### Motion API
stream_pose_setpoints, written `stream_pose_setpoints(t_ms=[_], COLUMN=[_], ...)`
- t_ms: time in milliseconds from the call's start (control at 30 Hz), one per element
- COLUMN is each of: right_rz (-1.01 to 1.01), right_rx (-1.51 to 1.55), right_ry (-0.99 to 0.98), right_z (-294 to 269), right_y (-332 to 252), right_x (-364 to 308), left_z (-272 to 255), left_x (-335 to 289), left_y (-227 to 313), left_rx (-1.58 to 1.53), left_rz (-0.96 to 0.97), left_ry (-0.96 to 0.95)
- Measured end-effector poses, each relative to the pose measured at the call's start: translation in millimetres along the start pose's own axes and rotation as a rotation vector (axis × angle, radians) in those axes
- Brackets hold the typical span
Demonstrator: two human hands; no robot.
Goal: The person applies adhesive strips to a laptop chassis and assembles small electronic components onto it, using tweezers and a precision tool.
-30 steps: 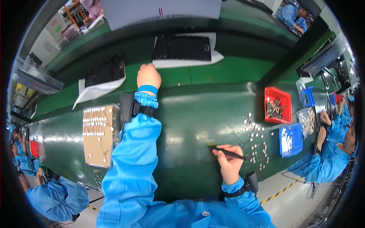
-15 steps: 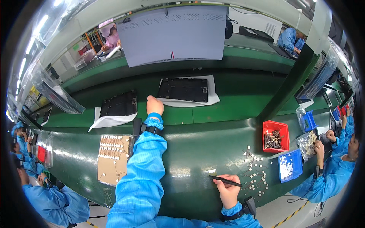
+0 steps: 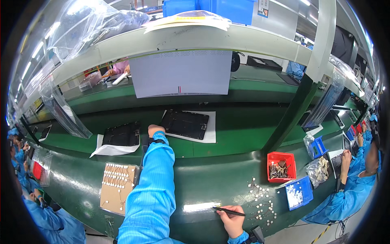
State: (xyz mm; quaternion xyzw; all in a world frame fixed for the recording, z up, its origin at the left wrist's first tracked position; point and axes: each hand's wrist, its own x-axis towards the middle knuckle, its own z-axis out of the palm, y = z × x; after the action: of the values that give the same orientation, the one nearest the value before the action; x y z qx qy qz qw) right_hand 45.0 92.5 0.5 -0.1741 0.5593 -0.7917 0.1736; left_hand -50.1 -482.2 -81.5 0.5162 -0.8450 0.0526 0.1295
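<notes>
"Two bare hands, well apart: the right hand [image 3: 231,221] has its fingers closed around a slim black pen-shaped tool [image 3: 229,211], tip pointing left above the glossy dark-green table [image 3: 211,179]."

"And the left hand [image 3: 155,129]?"

"Stretched to the near-left corner of a flat black rectangular panel [image 3: 187,125], askew on a white sheet [image 3: 211,128]. Its fingers are hidden; how far they open, or whether they grip, cannot be told."

"What would good handling look like?"

"Edges only, I'd judge: two sides supported, since one corner could let the panel twist, and the tool's tip well clear of its face."

"Around them?"

"At left, a second black panel [image 3: 122,134] and a tan board [image 3: 109,193] bearing rows of white-ended leads; at right, loose white-ended pieces [image 3: 267,190], a red plastic bin [image 3: 281,156] and a blue plastic bin [image 3: 307,188]."
</notes>
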Motion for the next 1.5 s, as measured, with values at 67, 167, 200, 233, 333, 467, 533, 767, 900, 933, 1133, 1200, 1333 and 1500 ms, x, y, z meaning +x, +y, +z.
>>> stream_pose_setpoints(t_ms=[67, 167, 200, 233, 333, 467, 533, 767, 900, 933, 1133, 1200, 1333, 1500], right_rz=[-0.014, -0.040, -0.029, -0.070, -0.159, -0.372, -0.479, -0.710, -0.749, -0.735, -0.637, -0.562, -0.376, -0.105], right_rx=[-0.020, 0.008, 0.008, 0.034, 0.058, 0.058, 0.060, 0.120, 0.075, 0.082, 0.082, 0.031, 0.005, -0.023], right_ry=[0.065, 0.013, 0.017, 0.041, 0.108, 0.149, 0.178, 0.427, 0.423, 0.441, 0.378, 0.346, 0.209, 0.093], right_z=[-8.3, 0.0, 0.7, 1.0, 3.9, 3.1, 2.0, -35.8, -54.9, -57.1, -47.1, -41.6, -23.7, -2.1], right_y=[-3.5, -16.6, -15.4, -11.9, -24.1, -60.3, -79.4, -132.5, -136.0, -135.8, -125.4, -117.6, -92.3, -60.1], right_x=[1.0, -2.7, -1.9, 0.5, -0.5, -5.2, -12.4, -31.1, -30.7, -31.2, -38.3, -42.3, -46.9, -46.8], left_z=[-91.3, -159.0, -158.0, -158.3, -199.0, -301.2, -354.5, -487.2, -491.0, -476.8, -314.3, -272.1, -246.0, -256.9], left_x=[-57.6, -86.6, -90.5, -94.5, -111.5, -161.0, -193.3, -280.7, -304.2, -303.8, -367.6, -391.3, -421.7, -408.3], left_y=[72.6, 61.1, 62.2, 63.5, 81.5, 76.5, 58.1, -23.7, -13.5, -2.8, 75.3, 89.7, 86.8, 24.7], left_rx=[-0.125, -0.950, -1.103, -1.250, -1.450, -1.378, -1.491, -1.138, -1.048, -0.964, -0.773, -0.760, -0.920, -0.644], left_rz=[-0.030, -0.659, -0.623, -0.581, -0.333, 0.140, 0.400, 0.897, 1.068, 1.222, 1.332, 1.275, 1.133, 1.023], left_ry=[-0.015, -0.109, 0.046, 0.205, 0.516, 0.624, 0.461, -0.249, -0.761, -0.818, -0.970, -0.865, -0.272, -0.312])
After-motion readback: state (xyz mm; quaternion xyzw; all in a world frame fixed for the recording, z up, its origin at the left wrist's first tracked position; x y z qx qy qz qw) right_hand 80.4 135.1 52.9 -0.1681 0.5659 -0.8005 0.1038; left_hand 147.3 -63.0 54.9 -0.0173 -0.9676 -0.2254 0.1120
